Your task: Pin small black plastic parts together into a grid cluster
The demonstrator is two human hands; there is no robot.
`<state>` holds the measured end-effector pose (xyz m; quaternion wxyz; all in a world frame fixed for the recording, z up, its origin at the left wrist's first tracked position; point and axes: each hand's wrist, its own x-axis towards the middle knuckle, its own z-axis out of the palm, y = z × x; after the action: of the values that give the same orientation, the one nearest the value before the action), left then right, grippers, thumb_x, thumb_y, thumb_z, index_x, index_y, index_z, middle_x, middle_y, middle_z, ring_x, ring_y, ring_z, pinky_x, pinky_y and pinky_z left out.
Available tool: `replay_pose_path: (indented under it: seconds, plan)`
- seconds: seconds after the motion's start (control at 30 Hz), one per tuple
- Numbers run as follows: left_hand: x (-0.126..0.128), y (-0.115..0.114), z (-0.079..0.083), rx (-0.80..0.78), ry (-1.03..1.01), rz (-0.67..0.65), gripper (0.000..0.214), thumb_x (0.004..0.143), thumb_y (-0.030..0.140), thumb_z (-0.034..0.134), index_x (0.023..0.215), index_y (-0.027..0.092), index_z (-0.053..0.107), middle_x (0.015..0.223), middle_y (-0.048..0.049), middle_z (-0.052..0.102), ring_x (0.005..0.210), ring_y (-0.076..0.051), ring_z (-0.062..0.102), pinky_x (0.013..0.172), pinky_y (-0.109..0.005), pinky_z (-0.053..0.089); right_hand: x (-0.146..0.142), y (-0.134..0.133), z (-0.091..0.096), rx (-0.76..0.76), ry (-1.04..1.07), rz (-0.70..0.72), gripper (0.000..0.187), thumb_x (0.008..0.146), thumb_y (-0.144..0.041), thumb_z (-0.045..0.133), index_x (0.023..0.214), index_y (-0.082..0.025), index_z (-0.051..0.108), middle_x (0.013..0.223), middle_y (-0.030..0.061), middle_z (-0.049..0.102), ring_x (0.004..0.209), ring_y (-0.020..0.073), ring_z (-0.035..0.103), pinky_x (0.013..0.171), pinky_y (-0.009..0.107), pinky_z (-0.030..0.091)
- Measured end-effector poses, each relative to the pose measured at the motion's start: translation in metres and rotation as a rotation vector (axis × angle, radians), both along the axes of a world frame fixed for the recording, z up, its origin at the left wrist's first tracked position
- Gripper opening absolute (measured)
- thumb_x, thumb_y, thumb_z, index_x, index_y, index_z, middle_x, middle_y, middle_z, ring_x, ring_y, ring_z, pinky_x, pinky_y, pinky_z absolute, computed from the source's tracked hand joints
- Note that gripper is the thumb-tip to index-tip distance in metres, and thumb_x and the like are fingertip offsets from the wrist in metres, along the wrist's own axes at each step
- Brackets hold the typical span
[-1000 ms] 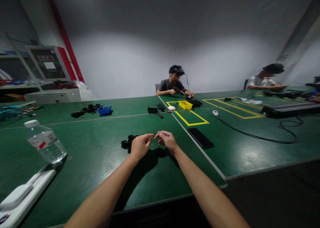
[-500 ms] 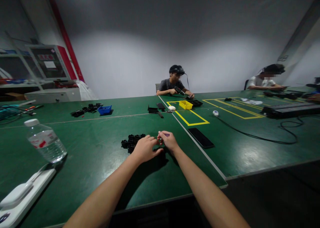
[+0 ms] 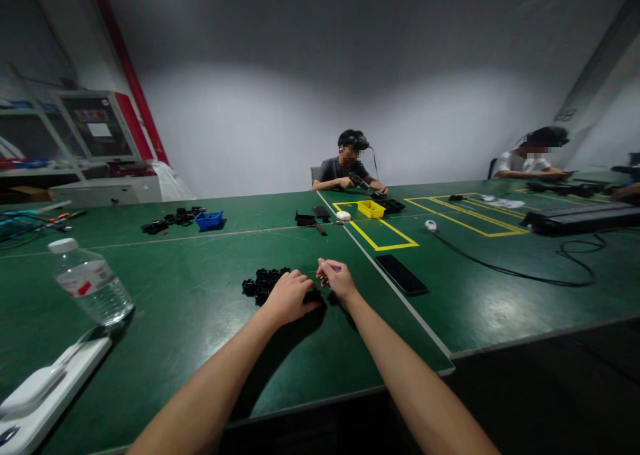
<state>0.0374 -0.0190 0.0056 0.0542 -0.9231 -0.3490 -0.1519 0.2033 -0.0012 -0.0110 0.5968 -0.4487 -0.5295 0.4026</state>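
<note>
Bottle [image 3: 91, 283] first, far to the left of the black parts pile [image 3: 264, 283], lying tipped on the green worktop [image 3: 200, 322] with a white tray [image 3: 45, 392] below it. Behind the pile, further back, I see a small blue bin [image 3: 209, 220] with more black bits beside it.

My left hand [image 3: 290, 298] sits just right of the pile, palm down, fingers curled over one dark part lying on the worktop. I cannot tell if it really grips that part or only covers it.

My right hand [image 3: 337, 280] is just right of the left one, lifted a little, pinching a tiny purple thing [image 3: 334, 268] in its fingertips.

Right of the pile again lies a black phone [image 3: 401, 274], flat on the worktop.

I think the job is only part done: many parts wait in the pile, and nothing finished shows near my hands.
</note>
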Motion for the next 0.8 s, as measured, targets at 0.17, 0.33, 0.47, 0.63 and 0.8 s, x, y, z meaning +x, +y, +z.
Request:
replay_pose_path:
  seconds: [0.17, 0.33, 0.47, 0.63, 0.8]
  plan:
    - [-0.003, 0.004, -0.001, -0.025, -0.076, 0.101, 0.028, 0.082, 0.043, 0.067, 0.099, 0.022, 0.062, 0.096, -0.0054, 0.068, 0.097, -0.025, 0.055, 0.079, -0.035, 0.038, 0.002, -0.005, 0.007, -0.006, 0.096, -0.027, 0.05, 0.073, -0.063, 0.063, 0.055, -0.017, 0.058, 0.051, 0.0003, 0.056, 0.039, 0.0086, 0.049, 0.038, 0.02, 0.037]
    - [-0.004, 0.008, -0.004, -0.003, -0.132, 0.238, 0.028, 0.082, 0.043, 0.066, 0.101, 0.023, 0.061, 0.094, -0.004, 0.068, 0.097, -0.025, 0.055, 0.08, -0.036, 0.036, 0.004, -0.008, 0.012, -0.016, 0.213, -0.061, 0.051, 0.073, -0.065, 0.062, 0.055, -0.017, 0.057, 0.05, -0.0006, 0.055, 0.038, 0.0084, 0.047, 0.036, 0.02, 0.035]
    - [-0.005, 0.009, -0.005, -0.015, -0.161, 0.3, 0.028, 0.082, 0.043, 0.066, 0.103, 0.025, 0.061, 0.098, -0.0039, 0.068, 0.1, -0.025, 0.054, 0.083, -0.037, 0.035, 0.005, -0.01, 0.012, -0.017, 0.264, -0.053, 0.051, 0.074, -0.063, 0.062, 0.054, -0.017, 0.056, 0.049, -0.0011, 0.054, 0.038, 0.0082, 0.047, 0.036, 0.02, 0.034]
    - [-0.005, 0.009, -0.006, -0.001, -0.175, 0.328, 0.025, 0.085, 0.04, 0.064, 0.107, 0.027, 0.062, 0.102, -0.0033, 0.068, 0.102, -0.025, 0.052, 0.084, -0.038, 0.034, 0.005, -0.012, 0.013, -0.009, 0.243, 0.013, 0.054, 0.074, -0.065, 0.062, 0.05, -0.017, 0.055, 0.045, -0.0012, 0.051, 0.038, 0.0079, 0.045, 0.037, 0.019, 0.032]
    - [-0.005, 0.009, -0.006, 0.003, -0.192, 0.312, 0.027, 0.086, 0.038, 0.062, 0.111, 0.028, 0.062, 0.106, -0.0037, 0.067, 0.102, -0.025, 0.052, 0.083, -0.037, 0.036, 0.001, -0.012, 0.013, -0.031, 0.134, 0.053, 0.056, 0.073, -0.068, 0.06, 0.049, -0.017, 0.056, 0.043, -0.0007, 0.051, 0.037, 0.0085, 0.044, 0.037, 0.021, 0.032]
